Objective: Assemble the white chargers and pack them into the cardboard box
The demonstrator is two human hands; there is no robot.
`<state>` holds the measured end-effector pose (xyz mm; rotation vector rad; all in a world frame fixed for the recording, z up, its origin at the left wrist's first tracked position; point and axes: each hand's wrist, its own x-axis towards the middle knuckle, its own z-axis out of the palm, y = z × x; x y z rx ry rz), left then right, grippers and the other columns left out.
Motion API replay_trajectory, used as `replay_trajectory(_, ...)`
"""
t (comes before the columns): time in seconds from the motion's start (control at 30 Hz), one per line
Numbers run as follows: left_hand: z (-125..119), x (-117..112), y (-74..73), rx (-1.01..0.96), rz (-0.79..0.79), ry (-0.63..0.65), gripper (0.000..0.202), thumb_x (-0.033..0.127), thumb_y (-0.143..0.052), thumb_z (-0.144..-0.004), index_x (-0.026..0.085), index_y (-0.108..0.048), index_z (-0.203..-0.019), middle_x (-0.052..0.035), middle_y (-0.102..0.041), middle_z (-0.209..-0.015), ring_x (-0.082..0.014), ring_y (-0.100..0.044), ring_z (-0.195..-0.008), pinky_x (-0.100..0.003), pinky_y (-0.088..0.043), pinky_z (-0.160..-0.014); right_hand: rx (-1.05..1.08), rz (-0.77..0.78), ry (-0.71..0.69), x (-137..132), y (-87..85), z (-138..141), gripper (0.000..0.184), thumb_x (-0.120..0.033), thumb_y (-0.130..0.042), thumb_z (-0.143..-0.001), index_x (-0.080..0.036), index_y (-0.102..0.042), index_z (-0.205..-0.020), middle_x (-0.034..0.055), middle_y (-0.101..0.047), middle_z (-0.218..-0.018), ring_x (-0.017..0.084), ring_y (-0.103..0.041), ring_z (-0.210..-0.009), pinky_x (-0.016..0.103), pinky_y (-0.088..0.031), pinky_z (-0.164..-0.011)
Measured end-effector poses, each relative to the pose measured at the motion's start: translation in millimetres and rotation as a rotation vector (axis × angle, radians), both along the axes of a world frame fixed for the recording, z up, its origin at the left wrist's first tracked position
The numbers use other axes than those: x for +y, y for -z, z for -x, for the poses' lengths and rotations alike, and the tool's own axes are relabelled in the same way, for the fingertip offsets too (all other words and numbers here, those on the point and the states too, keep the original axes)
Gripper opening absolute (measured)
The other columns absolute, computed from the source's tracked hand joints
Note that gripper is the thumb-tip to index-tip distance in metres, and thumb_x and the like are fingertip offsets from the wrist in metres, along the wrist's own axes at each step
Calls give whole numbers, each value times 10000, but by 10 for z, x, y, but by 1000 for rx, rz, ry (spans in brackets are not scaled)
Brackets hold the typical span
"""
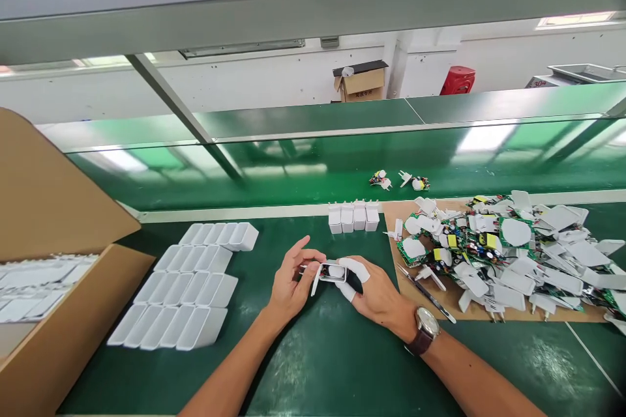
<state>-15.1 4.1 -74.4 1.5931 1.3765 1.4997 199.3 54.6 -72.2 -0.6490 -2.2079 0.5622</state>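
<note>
I have the left hand (288,283) and right hand (377,291) pinching an open-ended white plastic housing (335,271) between them. Open white plastic shells (203,326) and heaped green circuit boards (503,234) look unassembled; beyond, 4 upright white plastic blocks (359,215) seem finished.

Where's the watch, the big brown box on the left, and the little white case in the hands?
Watch (428,321), head view: on its dial.
Big brown box (88,319), head view: on its side wall.
Little white case (336,272), head view: on its open side.
</note>
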Motion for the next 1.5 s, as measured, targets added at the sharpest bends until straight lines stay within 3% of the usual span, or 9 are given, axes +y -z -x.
replay_trajectory(0.23,9,24,1,19,6,11,415,356,-584,-1025,212,-494,-1403,-69,-770,-1006,-159,-723,-804,-265,-572,-667,3,32,-43,17,47,-21,431,-136,-547,-974,-237,-460,-1385,116,-684,-1232,237,-705,-1096,404,-621,-939)
replay_trajectory(0.77,66,6,56,63,2,68,364,328,-508,-1056,222,-544,-1402,-83,-752,-1089,-164,-724,-848,-293,-605,-755,-12,22,-7,26,-17,41,398,-123,-553,-950,-228,-495,-1329,120,-682,-1185,242,-706,-1042,391,-624,-883)
replay_trajectory(0.87,54,21,-94,153,-70,-9,282,289,-458,-1069,219,-655,-1258,-96,-731,-1139,-197,-713,-965,-332,-603,-840,-61,24,-33,12,-60,52,345,-116,-527,-942,-237,-535,-1265,100,-671,-1130,236,-677,-984,387,-616,-843)
replay_trajectory(0.97,-3,112,-441,294,-224,-70,219,224,-518,-1036,234,-695,-1164,-91,-704,-1182,-229,-678,-1091,-377,-579,-943,-88,29,-29,-9,-73,59,349,-107,-506,-940,-235,-549,-1261,97,-655,-1111,235,-644,-966,384,-603,-834)
replay_trajectory(1.1,-108,521,-956,536,-381,46,218,193,-617,-976,257,-687,-1173,-91,-684,-1228,-257,-637,-1174,-433,-538,-1029,-119,37,-29,-25,-64,52,381,-104,-513,-932,-246,-550,-1284,92,-635,-1127,238,-617,-991,381,-582,-856)
replay_trajectory(1.2,-138,1129,-1102,672,-278,169,242,252,-582,-985,252,-691,-1202,-106,-667,-1309,-281,-580,-1283,-494,-463,-1131,-119,26,-31,-30,-69,37,418,-91,-510,-905,-255,-545,-1288,85,-628,-1125,238,-611,-984,368,-570,-849)
replay_trajectory(1.27,-135,1603,-1061,753,-62,245,333,276,-569,-963,251,-665,-1281,-109,-615,-1423,-294,-515,-1377,-530,-379,-1207,-125,17,-31,-35,-66,25,448,-89,-519,-879,-255,-538,-1295,82,-627,-1113,240,-609,-971,353,-562,-835)
replay_trajectory(1.37,-138,2213,-884,819,88,268,562,257,-685,-807,202,-629,-1364,-159,-581,-1476,-347,-518,-1394,-536,-404,-1188,-159,5,-34,-31,-11,15,457,-115,-556,-861,-257,-533,-1295,78,-625,-1126,238,-602,-966,331,-544,-834)
replay_trajectory(1.5,-168,2639,-656,862,218,244,594,252,-759,-650,181,-686,-1235,-170,-681,-1326,-373,-624,-1276,-486,-493,-1094,-259,-48,-41,52,176,56,393,-206,-640,-847,-245,-566,-1231,79,-629,-1167,237,-593,-984,307,-523,-824)
